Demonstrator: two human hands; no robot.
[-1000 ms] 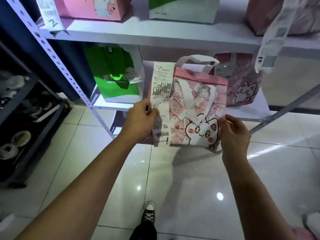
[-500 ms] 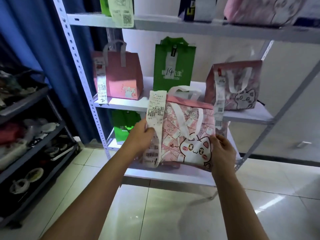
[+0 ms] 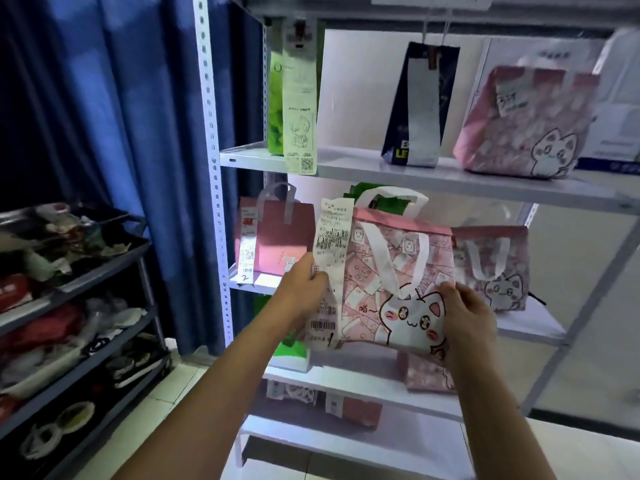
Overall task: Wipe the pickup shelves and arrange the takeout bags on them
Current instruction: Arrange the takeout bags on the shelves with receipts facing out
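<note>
Cat bag up in both hands, heading for a shelf slot.

Left hand (image 3: 304, 292) pinches the receipt (image 3: 330, 268) against the pink cat bag (image 3: 398, 278), right hand (image 3: 467, 323) grips its lower corner, likely keeping it upright. It's held in front of the middle shelf (image 3: 530, 330), where room looks open between the plain pink bag (image 3: 277, 237) and the smaller cat bag (image 3: 495, 268).

From my remote seat I see two bare forearms with no sleeves in view, coming in from the lower edge of the frame to the left hand (image 3: 304, 292) and right hand (image 3: 467, 317), with no watch, ring, glove or band on either.
</note>
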